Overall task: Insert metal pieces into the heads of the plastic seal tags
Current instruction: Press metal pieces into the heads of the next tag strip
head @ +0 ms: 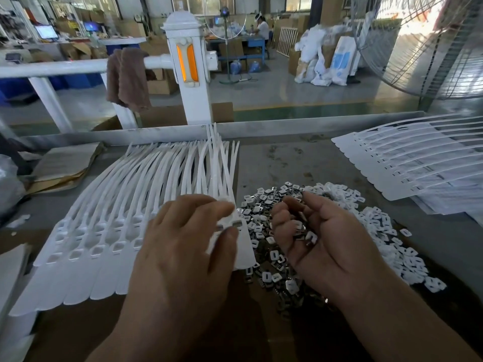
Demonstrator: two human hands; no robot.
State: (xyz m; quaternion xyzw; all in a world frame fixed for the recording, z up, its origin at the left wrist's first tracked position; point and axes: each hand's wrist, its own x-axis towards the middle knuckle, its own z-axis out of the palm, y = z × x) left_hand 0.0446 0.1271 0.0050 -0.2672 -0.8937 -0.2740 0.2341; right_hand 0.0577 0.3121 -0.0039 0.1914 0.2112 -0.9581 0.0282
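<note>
**Seal tag bench, both hands busy**

So the left hand [183, 246] sits over the right end of the fanned row of seal tags [104, 231]. That row covers the left half of the table [300, 158], tails pointing at the far edge. Thumb and fingers pinch the head of the end tag [230, 223]. There's a shiny glint right at that head, maybe a piece already seated, but it's too blurry to swear to.

The right hand [332, 246] is just beside it, palm up, fingers curled in and cupping a few metal pieces [300, 229]. It hangs over the loose heap [261, 205] of the same pieces in the middle of the table, toward the near edge. The heap runs off right into small white squares [392, 231].

A second stack of tags [418, 163] lies at the far right corner, and folded cardboard [65, 165] at the far left. A brown cloth [128, 77] hangs on the white rail [52, 67] past the far edge.
</note>
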